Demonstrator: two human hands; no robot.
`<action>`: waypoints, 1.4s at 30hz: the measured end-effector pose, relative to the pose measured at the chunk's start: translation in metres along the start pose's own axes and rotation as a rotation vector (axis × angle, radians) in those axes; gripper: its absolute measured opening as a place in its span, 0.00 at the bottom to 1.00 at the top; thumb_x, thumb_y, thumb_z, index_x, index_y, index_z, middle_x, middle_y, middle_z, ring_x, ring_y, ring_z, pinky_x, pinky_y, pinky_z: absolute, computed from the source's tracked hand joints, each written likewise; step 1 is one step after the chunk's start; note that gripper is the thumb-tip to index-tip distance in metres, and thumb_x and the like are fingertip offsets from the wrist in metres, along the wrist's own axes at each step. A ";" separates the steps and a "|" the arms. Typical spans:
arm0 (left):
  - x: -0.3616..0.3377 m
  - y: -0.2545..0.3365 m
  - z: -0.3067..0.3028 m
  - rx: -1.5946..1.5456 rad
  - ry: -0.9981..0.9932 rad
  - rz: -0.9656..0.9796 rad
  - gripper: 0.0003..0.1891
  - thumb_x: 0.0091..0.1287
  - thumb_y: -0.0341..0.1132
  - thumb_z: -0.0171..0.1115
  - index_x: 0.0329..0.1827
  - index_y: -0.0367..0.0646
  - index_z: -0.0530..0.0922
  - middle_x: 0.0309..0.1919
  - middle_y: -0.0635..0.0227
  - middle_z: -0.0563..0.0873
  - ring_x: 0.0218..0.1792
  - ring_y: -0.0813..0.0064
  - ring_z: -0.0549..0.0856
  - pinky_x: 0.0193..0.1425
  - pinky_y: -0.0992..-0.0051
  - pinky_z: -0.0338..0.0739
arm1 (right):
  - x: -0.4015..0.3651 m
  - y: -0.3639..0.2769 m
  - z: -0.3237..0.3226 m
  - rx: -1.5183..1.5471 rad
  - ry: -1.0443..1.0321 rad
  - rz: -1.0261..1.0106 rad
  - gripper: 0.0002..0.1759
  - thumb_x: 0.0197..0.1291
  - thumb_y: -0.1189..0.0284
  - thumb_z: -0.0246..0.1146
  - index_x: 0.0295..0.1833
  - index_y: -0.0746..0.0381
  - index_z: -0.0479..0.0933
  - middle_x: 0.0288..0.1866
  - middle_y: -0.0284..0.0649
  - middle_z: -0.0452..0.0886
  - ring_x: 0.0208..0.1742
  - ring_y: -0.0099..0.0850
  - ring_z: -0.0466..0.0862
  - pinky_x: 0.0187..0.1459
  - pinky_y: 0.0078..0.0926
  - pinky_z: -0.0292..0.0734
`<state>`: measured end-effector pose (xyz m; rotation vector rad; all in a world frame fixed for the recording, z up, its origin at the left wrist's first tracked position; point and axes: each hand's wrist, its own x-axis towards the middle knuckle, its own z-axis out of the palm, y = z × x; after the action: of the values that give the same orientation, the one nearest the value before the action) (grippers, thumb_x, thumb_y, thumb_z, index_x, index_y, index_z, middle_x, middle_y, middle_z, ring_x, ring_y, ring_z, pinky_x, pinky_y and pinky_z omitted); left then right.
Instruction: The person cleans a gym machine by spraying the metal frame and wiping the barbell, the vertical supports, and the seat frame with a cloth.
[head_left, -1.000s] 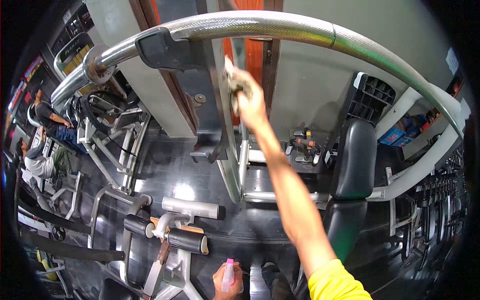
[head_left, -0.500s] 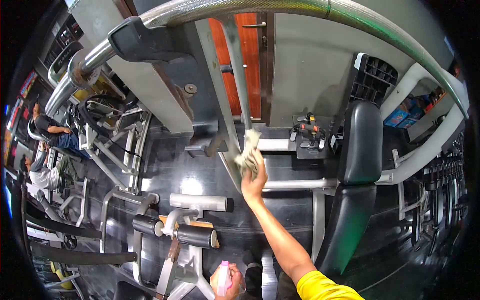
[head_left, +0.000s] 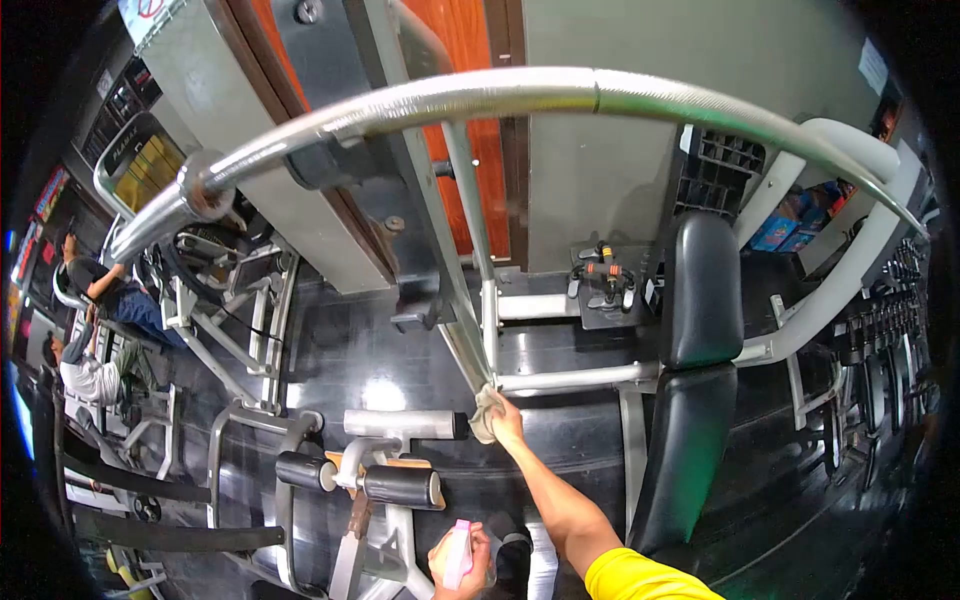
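My right hand (head_left: pixel 508 424) is closed on a crumpled pale cloth (head_left: pixel 484 416), held at the foot of the grey steel upright (head_left: pixel 455 300) of a bench-press rack. Low in the view, my left hand (head_left: pixel 478 560) grips a clear spray bottle with a pink top (head_left: pixel 458 556); its lower part is hidden by the fingers and the view's edge. A chrome barbell (head_left: pixel 480 98) crosses above both hands, near a black bar hook (head_left: pixel 325 165). Right of my right arm stands the black padded bench (head_left: pixel 703 290).
A machine with black foam rollers (head_left: pixel 400 486) stands left of my hands. Push-up handles (head_left: pixel 603 275) sit on a low platform by the wall. Dumbbells (head_left: pixel 880 330) line a rack at the right. Two people (head_left: pixel 105 290) sit at far left among other machines.
My right hand has moved down the upright with the cloth to its base. The view has tilted, so the barbell appears lower. My left hand still holds the spray bottle.
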<state>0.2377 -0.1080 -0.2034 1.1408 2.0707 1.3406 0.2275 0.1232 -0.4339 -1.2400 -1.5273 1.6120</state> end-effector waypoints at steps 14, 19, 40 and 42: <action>-0.036 -0.021 -0.007 0.110 -0.138 -0.264 0.06 0.68 0.33 0.54 0.35 0.40 0.73 0.18 0.69 0.75 0.17 0.76 0.76 0.25 0.75 0.72 | 0.037 -0.127 0.035 -0.027 0.363 -0.574 0.36 0.52 0.90 0.52 0.70 0.61 0.64 0.73 0.49 0.60 0.75 0.45 0.60 0.73 0.36 0.55; -0.046 -0.031 -0.005 0.088 -0.194 -0.289 0.04 0.63 0.30 0.55 0.32 0.40 0.76 0.22 0.59 0.79 0.24 0.58 0.80 0.29 0.64 0.74 | 0.087 0.074 0.052 0.084 0.400 -0.314 0.25 0.62 0.84 0.49 0.66 0.63 0.69 0.67 0.46 0.71 0.65 0.39 0.73 0.65 0.28 0.67; -0.040 -0.059 0.001 0.139 -0.309 -0.126 0.12 0.64 0.27 0.56 0.50 0.34 0.75 0.27 0.57 0.81 0.27 0.59 0.80 0.32 0.64 0.76 | 0.166 -0.223 -0.025 0.428 -0.321 -0.752 0.26 0.57 0.83 0.46 0.63 0.65 0.71 0.58 0.39 0.78 0.59 0.28 0.77 0.63 0.27 0.68; -0.016 -0.035 0.001 0.179 -0.207 0.084 0.13 0.64 0.26 0.56 0.51 0.35 0.75 0.27 0.56 0.81 0.26 0.59 0.80 0.31 0.65 0.76 | 0.145 -0.145 -0.017 0.257 -0.179 -0.430 0.28 0.58 0.89 0.43 0.64 0.63 0.71 0.61 0.41 0.77 0.64 0.29 0.74 0.67 0.26 0.64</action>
<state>0.2335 -0.1273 -0.2365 1.3929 2.0416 1.0394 0.1603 0.2836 -0.3243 -0.5929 -1.5076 1.5924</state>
